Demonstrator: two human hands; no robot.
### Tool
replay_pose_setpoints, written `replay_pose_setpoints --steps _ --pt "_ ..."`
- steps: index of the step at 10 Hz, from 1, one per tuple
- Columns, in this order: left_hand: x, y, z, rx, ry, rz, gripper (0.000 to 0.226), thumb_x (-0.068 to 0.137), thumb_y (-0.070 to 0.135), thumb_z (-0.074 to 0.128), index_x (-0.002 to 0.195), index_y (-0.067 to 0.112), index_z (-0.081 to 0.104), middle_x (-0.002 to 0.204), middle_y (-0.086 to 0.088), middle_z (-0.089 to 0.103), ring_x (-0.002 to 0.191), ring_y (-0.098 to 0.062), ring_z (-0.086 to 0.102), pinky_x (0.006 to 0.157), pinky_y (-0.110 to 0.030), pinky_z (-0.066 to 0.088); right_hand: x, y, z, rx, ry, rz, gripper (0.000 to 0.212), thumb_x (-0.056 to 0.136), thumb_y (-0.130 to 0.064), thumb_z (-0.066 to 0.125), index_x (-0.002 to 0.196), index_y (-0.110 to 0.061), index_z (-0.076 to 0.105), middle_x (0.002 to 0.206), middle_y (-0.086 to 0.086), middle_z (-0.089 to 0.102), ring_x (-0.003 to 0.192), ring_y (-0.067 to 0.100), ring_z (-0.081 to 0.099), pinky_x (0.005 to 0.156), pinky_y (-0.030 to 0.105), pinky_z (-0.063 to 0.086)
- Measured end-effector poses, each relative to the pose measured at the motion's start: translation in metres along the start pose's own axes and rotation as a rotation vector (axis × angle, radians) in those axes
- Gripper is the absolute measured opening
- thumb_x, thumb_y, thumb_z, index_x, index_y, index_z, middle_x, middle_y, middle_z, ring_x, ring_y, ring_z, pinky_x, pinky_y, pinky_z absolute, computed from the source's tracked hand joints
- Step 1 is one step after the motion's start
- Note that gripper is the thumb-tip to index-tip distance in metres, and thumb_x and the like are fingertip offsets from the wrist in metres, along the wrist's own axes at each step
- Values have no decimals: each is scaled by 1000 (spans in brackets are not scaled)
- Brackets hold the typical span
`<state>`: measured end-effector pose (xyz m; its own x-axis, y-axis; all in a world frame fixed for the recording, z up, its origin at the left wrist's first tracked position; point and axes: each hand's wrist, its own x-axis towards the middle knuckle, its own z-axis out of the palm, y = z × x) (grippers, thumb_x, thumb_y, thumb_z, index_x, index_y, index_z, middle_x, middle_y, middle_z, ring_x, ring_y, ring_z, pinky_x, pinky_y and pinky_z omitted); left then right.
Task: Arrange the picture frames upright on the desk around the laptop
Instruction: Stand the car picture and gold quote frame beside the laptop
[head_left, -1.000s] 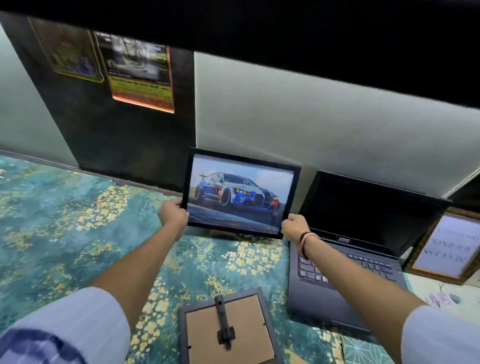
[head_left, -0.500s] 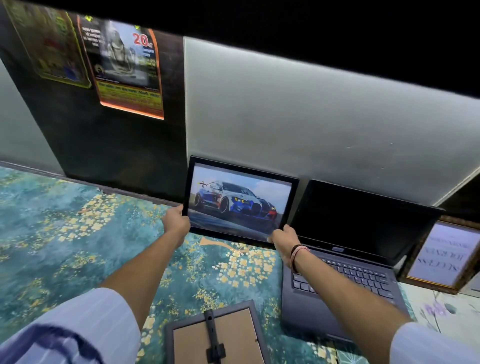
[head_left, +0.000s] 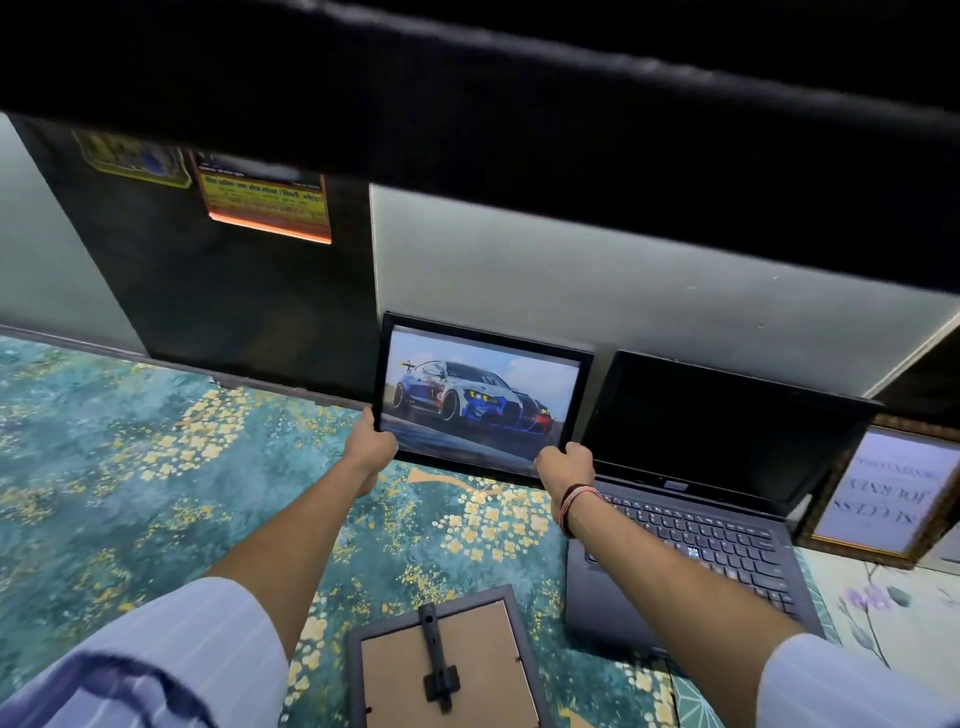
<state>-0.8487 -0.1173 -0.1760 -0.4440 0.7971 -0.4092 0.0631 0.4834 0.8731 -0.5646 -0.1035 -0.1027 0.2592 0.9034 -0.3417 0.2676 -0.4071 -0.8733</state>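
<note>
While your left hand and right hand grip the car frame by its bottom corners, at the laptop's nine o'clock, treat it as light, stiff, probably glazed: hold the edges.

— Where is this?
— A home desk corner: an open laptop on a floral teal cover, posters stuck on the wall, a framed quote print propped alongside.
</note>
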Motion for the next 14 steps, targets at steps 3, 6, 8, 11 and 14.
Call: replay_pose_setpoints --steps 3,6,8,11,14 --pt "-140 52 77 20 46 -30 72 89 3 56 158 9 34 158 -11 43 127 -29 57 99 -36 45 -29 19 -97 104 -130 -21 23 65 -7 50 46 -19 46 60 6 40 61 19 39 63 37 39" --pt "-268 97 278 256 -319 233 22 77 -4 53 69 16 56 65 -7 42 59 -16 35 53 -26 24 18 37 -342 49 -2 55 26 89 -3 49 69 -19 55 74 9 52 73 25 52 72 41 60" --pt "-311 131 406 285 -453 250 27 85 3 64 73 25 54 85 -7 55 79 -17 50 67 -30 39 66 68 -460 187 46 100 20 93 4 51 79 -9 54 75 11 42 72 24 45 74 39 47" --pt "-272 150 564 353 -378 183 17 68 10 60 85 10 64 92 -8 74 85 -27 70 75 -40 60 112 106 -521 261 -55 150 38 97 -4 46 130 10 56 105 11 53 89 23 54 96 46 54" --pt "-278 167 620 402 -50 56 27 102 10 50 127 0 51 131 -22 56 107 -36 55 79 -37 44 159 150 -536 209 -82 143 20 78 -7 45 67 -19 56 78 6 47 80 22 45 85 52 57"
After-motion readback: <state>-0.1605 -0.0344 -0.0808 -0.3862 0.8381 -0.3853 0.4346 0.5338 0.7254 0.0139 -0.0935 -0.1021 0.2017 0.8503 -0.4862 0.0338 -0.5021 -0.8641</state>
